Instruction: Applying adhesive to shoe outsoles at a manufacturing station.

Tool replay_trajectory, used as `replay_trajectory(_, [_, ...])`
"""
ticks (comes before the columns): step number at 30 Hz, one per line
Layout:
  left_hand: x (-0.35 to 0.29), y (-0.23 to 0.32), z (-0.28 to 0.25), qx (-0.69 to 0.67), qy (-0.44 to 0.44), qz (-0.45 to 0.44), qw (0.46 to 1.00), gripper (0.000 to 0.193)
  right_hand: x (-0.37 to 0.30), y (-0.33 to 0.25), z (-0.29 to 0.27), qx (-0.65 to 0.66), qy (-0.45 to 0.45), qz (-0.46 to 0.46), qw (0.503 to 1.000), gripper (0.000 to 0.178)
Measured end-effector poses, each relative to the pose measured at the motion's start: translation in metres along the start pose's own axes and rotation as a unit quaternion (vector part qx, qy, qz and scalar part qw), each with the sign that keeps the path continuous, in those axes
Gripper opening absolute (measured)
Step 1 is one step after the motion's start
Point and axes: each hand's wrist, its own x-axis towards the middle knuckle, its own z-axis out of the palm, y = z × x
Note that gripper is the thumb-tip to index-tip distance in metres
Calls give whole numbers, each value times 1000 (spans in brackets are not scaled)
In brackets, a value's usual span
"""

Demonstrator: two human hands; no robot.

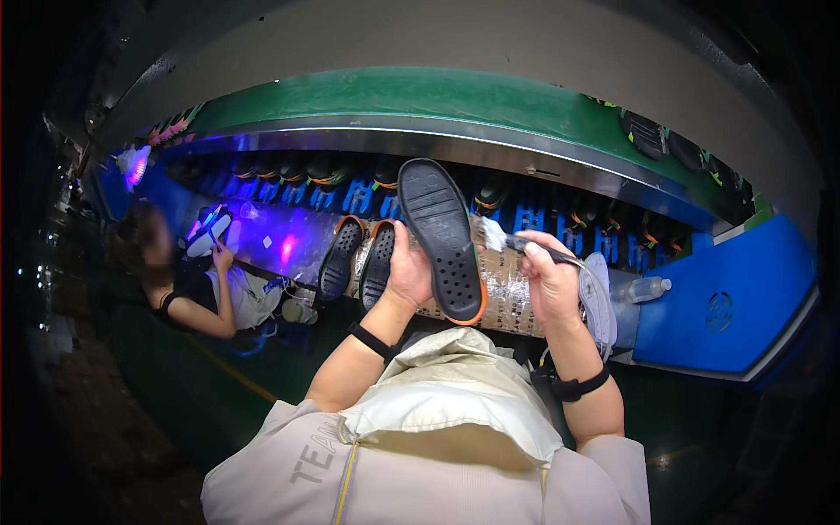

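Observation:
My left hand [409, 273] is closed around the edge of a black shoe sole [435, 229], which is held up with its toe pointing away from me. Holes dot the heel half of the sole, and orange trim runs round the heel. In my right hand [551, 276] is a dark-handled brush [495, 236] with a whitish head. The brush head is just right of the sole; whether they touch I cannot tell. Two more black soles with orange edges, one farther left [337, 267] and one nearer [378, 262], lie on the bench left of my left hand.
Patterned brown covering [512, 293] lies over the bench. Behind it, shoes sit on blue holders [359, 199] under a green belt [385, 94]. To the right are a pale grey object [598, 306], a clear bottle [646, 290] and a blue panel [722, 302]. A co-worker [188, 284] handles white soles under purple light.

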Motion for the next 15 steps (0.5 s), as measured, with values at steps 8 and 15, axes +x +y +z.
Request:
replay_trajectory(8, [11,-25,10,50,2,-12,999,79,47,3,49,-60,2,-50,997,22])
replay_trajectory(15, [28,-15,21,157,19,87,984,68,30,3,33,-387,-68,-213,894,24])
